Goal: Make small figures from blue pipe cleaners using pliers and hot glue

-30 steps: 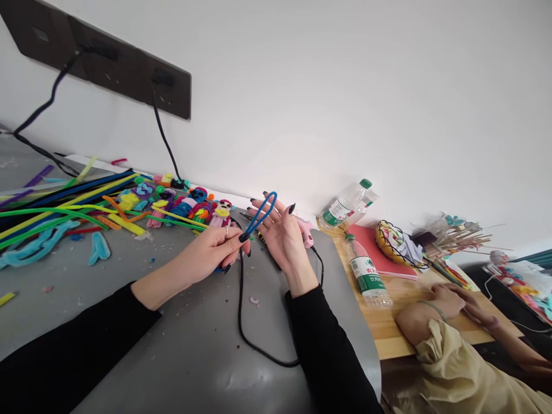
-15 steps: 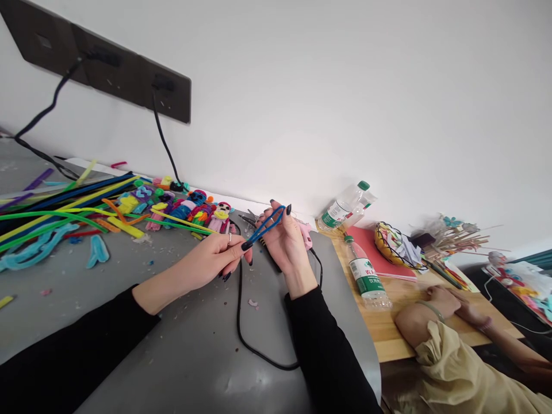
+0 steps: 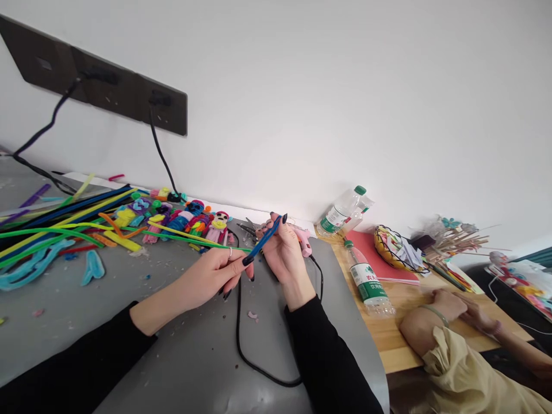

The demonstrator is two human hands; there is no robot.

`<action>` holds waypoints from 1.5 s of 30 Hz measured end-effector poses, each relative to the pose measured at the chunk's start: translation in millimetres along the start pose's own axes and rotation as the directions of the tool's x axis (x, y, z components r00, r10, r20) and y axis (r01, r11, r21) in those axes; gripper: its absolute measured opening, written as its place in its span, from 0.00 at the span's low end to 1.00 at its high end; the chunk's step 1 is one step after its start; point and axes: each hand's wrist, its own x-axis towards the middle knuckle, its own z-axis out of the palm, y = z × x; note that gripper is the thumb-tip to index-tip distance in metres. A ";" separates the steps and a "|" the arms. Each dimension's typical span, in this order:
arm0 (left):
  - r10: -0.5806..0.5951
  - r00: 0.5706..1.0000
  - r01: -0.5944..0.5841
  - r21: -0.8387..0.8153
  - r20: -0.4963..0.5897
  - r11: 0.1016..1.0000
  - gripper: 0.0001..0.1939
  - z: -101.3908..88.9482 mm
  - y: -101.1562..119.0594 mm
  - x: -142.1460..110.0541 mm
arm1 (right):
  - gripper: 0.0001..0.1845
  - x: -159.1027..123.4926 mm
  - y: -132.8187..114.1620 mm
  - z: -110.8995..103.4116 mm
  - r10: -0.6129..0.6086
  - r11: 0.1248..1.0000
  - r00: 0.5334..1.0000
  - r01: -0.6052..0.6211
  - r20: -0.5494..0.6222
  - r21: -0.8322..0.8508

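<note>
Between my two hands runs a blue pipe cleaner (image 3: 264, 241), its strands lying close together. My left hand (image 3: 215, 273) pinches its lower end between thumb and fingers. Up at the other end, my right hand (image 3: 285, 256) grips it with thumb and fingertips, palm turned toward me. Behind my hands lie several small dolls of coloured pipe cleaner, one with a red cap and yellow collar (image 3: 219, 224). A pink glue gun (image 3: 304, 241) is partly hidden behind my right hand.
Loose pipe cleaners (image 3: 64, 221) are piled at the left on the grey mat (image 3: 181, 356). A black cable (image 3: 241, 339) loops below my hands. Right of the mat, a plastic bottle (image 3: 366, 282) lies on the wooden table (image 3: 394, 345), near another person's forearms (image 3: 431, 322).
The open loop in the blue pipe cleaner has narrowed, and its strands now lie together. My right fingers have closed more on its upper end. The view has shifted slightly.
</note>
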 end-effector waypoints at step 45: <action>0.049 0.999 -0.050 -0.060 -0.008 0.997 0.26 0.3 7.0 -2.1 | 0.13 3.1 -5.0 -9.1 -0.096 0.995 0.994 0.097 0.045 -0.016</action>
